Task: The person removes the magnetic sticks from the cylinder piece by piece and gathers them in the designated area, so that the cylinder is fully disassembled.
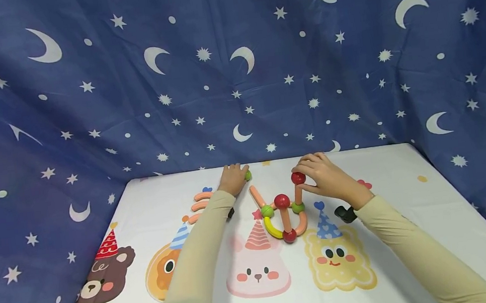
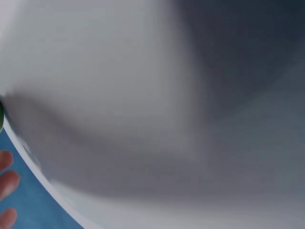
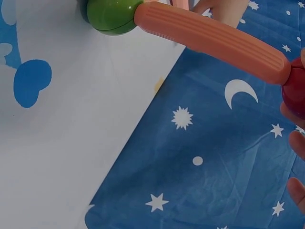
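In the head view, my right hand [image 1: 324, 177] pinches a red ball [image 1: 298, 178] at the top of a straight orange rod [image 1: 298, 195]. The rod's lower end meets a green ball [image 1: 298, 207], part of a ring with a yellow curved rod [image 1: 272, 229] and orange curved rods. From the ring's front red ball [image 1: 289, 236] another orange rod rises, topped by a red ball [image 1: 281, 201]. A tilted orange rod [image 1: 257, 196] leans out from the left green ball [image 1: 267, 211]. Farther left, my left hand [image 1: 232, 178] holds a loose green ball [image 1: 248, 175], partly hidden by the fingers.
Several orange curved rods [image 1: 200, 206] lie left of the ring, partly behind the left forearm. The white tablecloth [image 1: 384, 170] bears printed cartoon figures. A blue curtain [image 1: 201, 101] with moons and stars hangs behind the table and along its sides.
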`<action>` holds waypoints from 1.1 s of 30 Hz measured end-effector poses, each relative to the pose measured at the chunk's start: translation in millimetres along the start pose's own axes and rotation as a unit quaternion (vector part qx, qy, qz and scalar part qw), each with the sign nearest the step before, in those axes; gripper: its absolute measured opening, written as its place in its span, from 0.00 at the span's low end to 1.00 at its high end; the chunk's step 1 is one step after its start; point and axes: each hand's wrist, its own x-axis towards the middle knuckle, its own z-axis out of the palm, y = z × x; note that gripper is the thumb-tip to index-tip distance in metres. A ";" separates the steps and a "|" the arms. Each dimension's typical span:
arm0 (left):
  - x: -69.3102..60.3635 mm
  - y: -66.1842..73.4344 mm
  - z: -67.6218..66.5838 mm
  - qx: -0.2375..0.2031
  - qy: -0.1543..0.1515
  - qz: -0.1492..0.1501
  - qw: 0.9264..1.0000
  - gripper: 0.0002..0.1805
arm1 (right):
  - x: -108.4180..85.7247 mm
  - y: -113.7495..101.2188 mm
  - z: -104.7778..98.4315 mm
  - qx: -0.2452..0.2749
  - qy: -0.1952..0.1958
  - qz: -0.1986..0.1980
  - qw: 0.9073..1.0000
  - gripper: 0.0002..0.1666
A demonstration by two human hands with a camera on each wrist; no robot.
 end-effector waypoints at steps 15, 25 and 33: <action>15.9 8.9 -4.6 -0.016 -0.019 -0.027 0.999 0.24 | 0.1 -1.5 1.3 0.001 0.006 -0.001 1.000 0.20; 12.3 3.8 -6.1 -0.018 -0.041 -0.040 0.998 0.25 | 0.2 -0.4 1.1 -0.005 0.003 -0.001 1.000 0.20; 7.0 -1.9 -2.4 -0.007 -0.028 -0.040 0.999 0.31 | 1.4 -2.4 -0.2 -0.008 -0.005 0.004 1.000 0.21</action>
